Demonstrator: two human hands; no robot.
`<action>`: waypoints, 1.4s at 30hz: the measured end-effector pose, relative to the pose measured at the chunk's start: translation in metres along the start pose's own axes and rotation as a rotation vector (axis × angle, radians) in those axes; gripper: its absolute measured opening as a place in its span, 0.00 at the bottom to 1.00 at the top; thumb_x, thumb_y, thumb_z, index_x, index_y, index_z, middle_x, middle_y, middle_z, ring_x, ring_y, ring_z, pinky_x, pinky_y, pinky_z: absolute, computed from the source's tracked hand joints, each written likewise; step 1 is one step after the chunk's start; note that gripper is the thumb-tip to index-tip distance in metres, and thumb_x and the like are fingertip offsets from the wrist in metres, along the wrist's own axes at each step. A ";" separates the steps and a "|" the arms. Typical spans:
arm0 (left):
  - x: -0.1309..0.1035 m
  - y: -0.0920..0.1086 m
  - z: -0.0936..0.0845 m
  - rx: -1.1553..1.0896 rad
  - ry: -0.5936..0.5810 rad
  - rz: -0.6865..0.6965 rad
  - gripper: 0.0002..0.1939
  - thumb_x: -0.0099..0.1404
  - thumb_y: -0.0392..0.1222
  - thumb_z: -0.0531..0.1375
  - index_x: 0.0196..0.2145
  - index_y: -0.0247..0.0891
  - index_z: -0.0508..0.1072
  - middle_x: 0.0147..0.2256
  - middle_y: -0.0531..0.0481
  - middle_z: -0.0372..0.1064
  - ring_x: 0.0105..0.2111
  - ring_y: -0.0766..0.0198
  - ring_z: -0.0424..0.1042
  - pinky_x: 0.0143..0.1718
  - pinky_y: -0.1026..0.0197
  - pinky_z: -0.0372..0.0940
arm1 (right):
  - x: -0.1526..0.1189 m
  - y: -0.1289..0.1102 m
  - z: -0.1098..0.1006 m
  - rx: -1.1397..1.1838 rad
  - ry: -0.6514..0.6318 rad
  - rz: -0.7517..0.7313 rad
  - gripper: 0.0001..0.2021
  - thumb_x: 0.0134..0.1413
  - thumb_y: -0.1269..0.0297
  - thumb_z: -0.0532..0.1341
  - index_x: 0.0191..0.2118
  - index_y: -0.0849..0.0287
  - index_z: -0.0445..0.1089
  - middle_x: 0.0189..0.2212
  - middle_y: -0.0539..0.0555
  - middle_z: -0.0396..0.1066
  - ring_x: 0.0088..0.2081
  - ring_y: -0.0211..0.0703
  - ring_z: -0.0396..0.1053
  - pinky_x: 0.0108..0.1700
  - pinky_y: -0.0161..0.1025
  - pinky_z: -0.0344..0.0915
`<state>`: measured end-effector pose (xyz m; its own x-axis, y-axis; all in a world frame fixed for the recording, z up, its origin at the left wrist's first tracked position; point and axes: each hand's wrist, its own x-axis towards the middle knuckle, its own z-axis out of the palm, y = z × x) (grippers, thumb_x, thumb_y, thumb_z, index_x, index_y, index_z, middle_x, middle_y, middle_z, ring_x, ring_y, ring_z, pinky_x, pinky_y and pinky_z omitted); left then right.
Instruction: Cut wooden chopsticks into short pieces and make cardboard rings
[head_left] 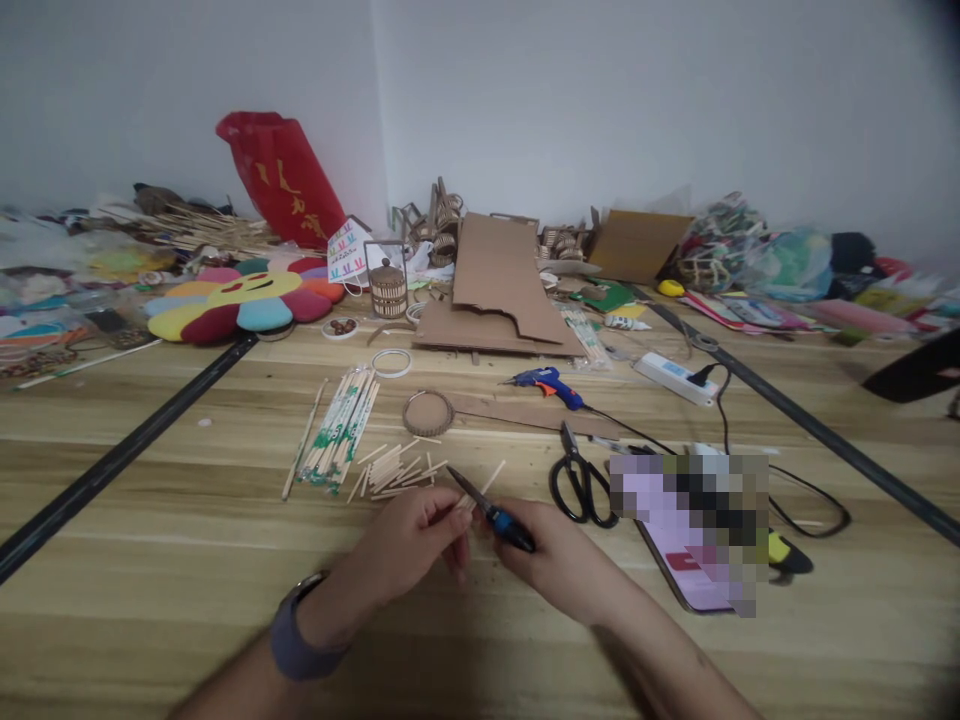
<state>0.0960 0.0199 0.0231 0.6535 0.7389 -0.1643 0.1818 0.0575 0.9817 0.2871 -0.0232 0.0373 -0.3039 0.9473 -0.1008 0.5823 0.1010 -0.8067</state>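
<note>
Blue-and-black handle showing, the pointed tool [511, 530] sits in the right hand [566, 560], fingers curled round it, as the head view looks down towards the near edge of the worktop [150, 600]. Over to the left hand [405, 540]: thumb and forefinger press together, apparently pinching the pale stick [495, 475] close by the dark tip. Short sticks [386, 470] lie just beyond, towards the far edge. Good form, I'd judge, is a firm pinch, fingertips clear of the tip, tool square to the wood.
</note>
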 end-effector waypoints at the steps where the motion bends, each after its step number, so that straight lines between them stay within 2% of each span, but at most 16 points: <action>1: 0.000 0.000 0.000 0.006 0.010 0.003 0.19 0.64 0.57 0.54 0.29 0.37 0.68 0.21 0.54 0.68 0.21 0.65 0.69 0.27 0.62 0.63 | 0.001 0.000 -0.001 0.031 -0.010 -0.005 0.08 0.45 0.74 0.53 0.32 0.60 0.68 0.28 0.49 0.66 0.32 0.40 0.62 0.36 0.34 0.57; 5: 0.000 0.003 0.002 -0.032 0.016 -0.019 0.21 0.65 0.58 0.53 0.27 0.37 0.67 0.20 0.56 0.66 0.18 0.69 0.65 0.23 0.65 0.59 | 0.001 0.000 -0.007 0.214 -0.129 0.015 0.05 0.45 0.70 0.55 0.31 0.59 0.66 0.28 0.48 0.64 0.32 0.39 0.60 0.36 0.34 0.57; 8: 0.000 0.006 0.004 -0.133 -0.003 -0.074 0.22 0.63 0.61 0.54 0.30 0.36 0.68 0.18 0.58 0.63 0.15 0.71 0.61 0.20 0.66 0.56 | -0.001 -0.001 -0.011 0.404 -0.224 0.135 0.07 0.44 0.67 0.58 0.33 0.60 0.67 0.30 0.49 0.66 0.33 0.39 0.62 0.35 0.34 0.58; 11: 0.000 0.007 0.005 -0.211 -0.015 -0.112 0.24 0.60 0.63 0.57 0.31 0.36 0.69 0.17 0.59 0.61 0.15 0.71 0.59 0.18 0.66 0.56 | -0.003 -0.002 -0.012 0.491 -0.243 0.213 0.10 0.41 0.64 0.58 0.34 0.59 0.67 0.28 0.49 0.65 0.32 0.39 0.62 0.33 0.34 0.58; 16: 0.000 0.007 0.005 -0.195 -0.009 -0.126 0.23 0.59 0.62 0.57 0.30 0.36 0.68 0.16 0.59 0.60 0.14 0.72 0.58 0.18 0.66 0.54 | -0.001 0.000 -0.010 0.440 -0.234 0.184 0.08 0.41 0.65 0.58 0.32 0.59 0.65 0.27 0.48 0.63 0.30 0.38 0.60 0.31 0.32 0.57; 23: 0.001 0.003 0.004 -0.176 -0.002 -0.134 0.26 0.58 0.65 0.56 0.31 0.36 0.69 0.16 0.60 0.58 0.13 0.73 0.55 0.16 0.66 0.50 | 0.002 0.001 -0.006 0.238 -0.176 0.043 0.01 0.46 0.69 0.55 0.29 0.58 0.62 0.25 0.46 0.57 0.29 0.37 0.55 0.32 0.33 0.53; 30: 0.002 0.002 0.004 -0.166 -0.002 -0.116 0.26 0.57 0.65 0.56 0.31 0.36 0.69 0.16 0.61 0.56 0.13 0.73 0.52 0.16 0.66 0.48 | 0.003 -0.004 -0.001 0.152 -0.114 0.031 0.05 0.43 0.72 0.53 0.30 0.59 0.63 0.26 0.47 0.58 0.30 0.38 0.55 0.33 0.34 0.54; 33: 0.001 0.001 0.004 -0.142 -0.011 -0.091 0.25 0.59 0.65 0.55 0.30 0.36 0.68 0.16 0.61 0.56 0.14 0.73 0.52 0.16 0.66 0.47 | 0.003 -0.005 0.000 0.128 -0.097 0.021 0.05 0.46 0.70 0.54 0.31 0.59 0.64 0.27 0.49 0.62 0.31 0.40 0.58 0.35 0.35 0.56; 38: 0.000 0.004 0.003 -0.163 0.062 -0.023 0.24 0.61 0.64 0.55 0.31 0.37 0.67 0.17 0.61 0.55 0.15 0.73 0.53 0.17 0.67 0.48 | 0.004 0.001 -0.002 0.154 -0.062 -0.022 0.10 0.53 0.65 0.57 0.41 0.60 0.68 0.35 0.52 0.68 0.38 0.44 0.63 0.42 0.37 0.60; 40: 0.000 0.006 -0.001 -0.181 0.119 0.030 0.25 0.62 0.64 0.53 0.33 0.37 0.67 0.18 0.61 0.55 0.16 0.72 0.53 0.18 0.66 0.49 | 0.004 0.004 -0.005 0.152 -0.067 -0.031 0.09 0.54 0.63 0.58 0.40 0.59 0.68 0.35 0.51 0.68 0.37 0.44 0.64 0.41 0.37 0.61; 42: 0.000 0.007 -0.007 -0.122 0.198 0.065 0.24 0.65 0.63 0.51 0.34 0.37 0.67 0.19 0.60 0.56 0.17 0.71 0.54 0.19 0.66 0.49 | 0.004 0.006 -0.007 0.126 -0.015 -0.029 0.08 0.55 0.60 0.58 0.36 0.59 0.68 0.32 0.51 0.68 0.36 0.44 0.65 0.39 0.37 0.61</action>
<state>0.0922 0.0247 0.0302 0.5022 0.8601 -0.0902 0.0463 0.0775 0.9959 0.2949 -0.0168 0.0366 -0.3312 0.9398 -0.0846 0.4742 0.0882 -0.8760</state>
